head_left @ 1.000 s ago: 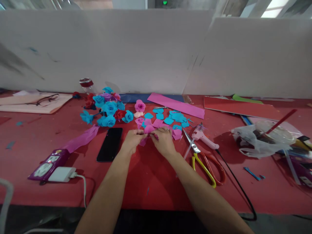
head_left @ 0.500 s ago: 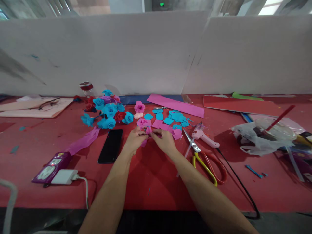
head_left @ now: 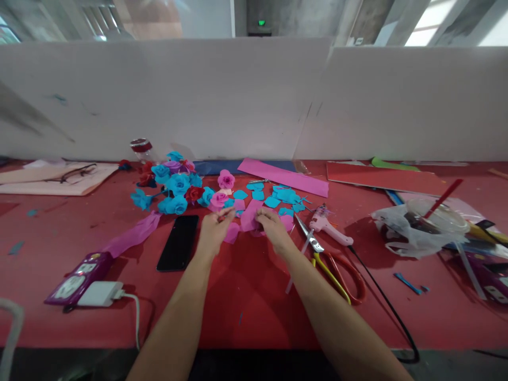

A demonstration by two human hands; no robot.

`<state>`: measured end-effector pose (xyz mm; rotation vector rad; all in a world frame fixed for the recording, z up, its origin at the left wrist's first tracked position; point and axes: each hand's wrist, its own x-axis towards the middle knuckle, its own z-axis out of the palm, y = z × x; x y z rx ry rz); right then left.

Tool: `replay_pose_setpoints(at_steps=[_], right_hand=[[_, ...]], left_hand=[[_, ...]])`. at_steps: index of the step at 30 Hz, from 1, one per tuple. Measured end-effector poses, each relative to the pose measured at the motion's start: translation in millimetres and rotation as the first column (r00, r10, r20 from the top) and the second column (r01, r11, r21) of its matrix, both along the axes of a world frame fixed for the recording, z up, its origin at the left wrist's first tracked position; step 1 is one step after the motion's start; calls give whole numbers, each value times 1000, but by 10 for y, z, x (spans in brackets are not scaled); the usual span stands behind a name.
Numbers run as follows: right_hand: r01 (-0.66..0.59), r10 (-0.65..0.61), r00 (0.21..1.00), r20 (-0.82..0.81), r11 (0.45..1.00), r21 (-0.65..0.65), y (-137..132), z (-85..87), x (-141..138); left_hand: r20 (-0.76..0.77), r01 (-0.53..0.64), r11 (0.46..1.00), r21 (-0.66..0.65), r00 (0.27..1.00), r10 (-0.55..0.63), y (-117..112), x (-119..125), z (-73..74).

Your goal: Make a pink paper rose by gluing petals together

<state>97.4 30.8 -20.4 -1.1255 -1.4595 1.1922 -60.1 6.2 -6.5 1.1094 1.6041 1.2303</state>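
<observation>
My right hand [head_left: 273, 228] pinches a pink paper petal [head_left: 250, 215] by its right side, and the petal stands up above the table. My left hand [head_left: 214, 231] is just left of it, thumb and forefinger stretched toward the petal but apart from it, with nothing visible between them. Below the left fingertips lies another pink petal [head_left: 232, 233]. A pink paper flower [head_left: 218, 200] lies just beyond the left hand, and a second pink flower [head_left: 226, 179] is farther back. Blue paper petals [head_left: 288, 194] are scattered beyond my right hand.
Scissors [head_left: 317, 245] and a pink glue gun [head_left: 329, 227] lie right of my right arm. A black phone [head_left: 178, 243] is left of my left hand, with a bunch of paper flowers [head_left: 178, 183] behind it. A bagged cup [head_left: 420, 227] stands far right; a purple power strip [head_left: 81, 280] lies left.
My hands have moved apart. The pink piece both were pinching now shows as a flat petal in my right hand only. The view has tilted up slightly.
</observation>
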Motion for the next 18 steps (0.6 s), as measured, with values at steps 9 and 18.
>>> replay_pose_setpoints(at_steps=[9,18], right_hand=[[-53,-34,922,387,976,213,-43,23,32],[-28,-3,988,-155,981,-194,-296,283,-180]], left_hand=[[140,200,976,91,967,-211,7,123,-71],[525,54,997,59,848,-77,-317,-165,296]])
